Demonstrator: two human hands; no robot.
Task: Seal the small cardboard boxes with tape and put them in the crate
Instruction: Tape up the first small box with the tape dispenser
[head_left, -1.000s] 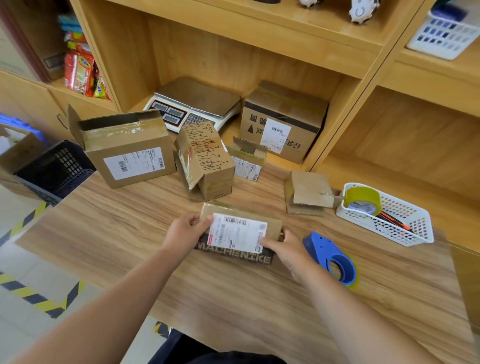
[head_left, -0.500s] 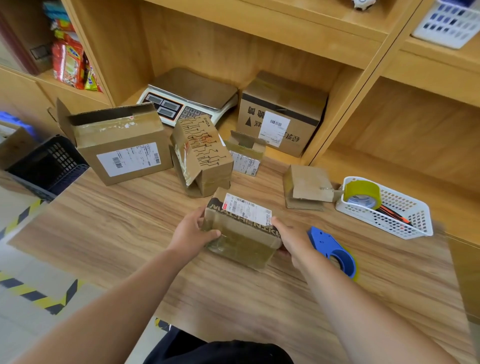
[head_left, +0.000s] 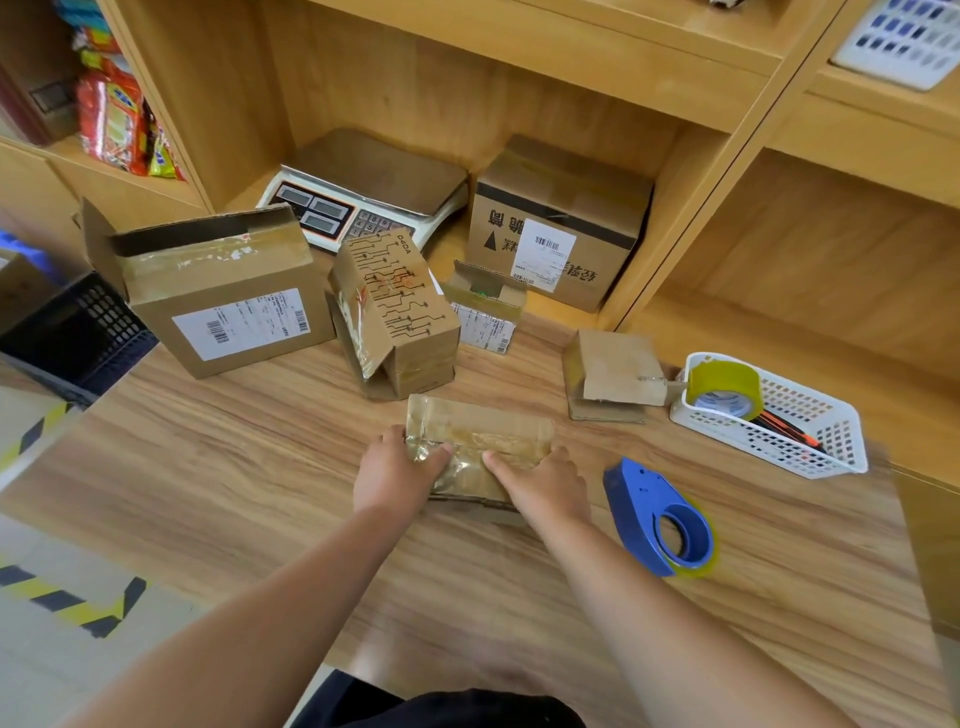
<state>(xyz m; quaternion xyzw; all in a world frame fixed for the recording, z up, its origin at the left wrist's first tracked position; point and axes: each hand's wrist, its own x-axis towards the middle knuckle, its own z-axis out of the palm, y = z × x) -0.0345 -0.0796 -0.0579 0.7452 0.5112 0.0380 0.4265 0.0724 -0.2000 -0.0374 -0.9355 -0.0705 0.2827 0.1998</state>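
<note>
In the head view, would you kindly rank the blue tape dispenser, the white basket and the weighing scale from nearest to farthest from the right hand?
1. Blue tape dispenser, just right of the right hand holding the small cardboard box.
2. White basket, farther right, beyond the dispenser.
3. Weighing scale, back-left, in the shelf.

Both bare forearms reach forward from the lower edge of the view and come closer together toward the hands. The left hand (head_left: 395, 470) shows its back. Its thumb lies on top of the small box (head_left: 483, 423), and its other fingers curl round the left end. The right hand (head_left: 545, 483) holds the right end, with the thumb stretched flat across the top and the other fingers bent over the far edge. The thumbs point toward each other, apart.
</note>
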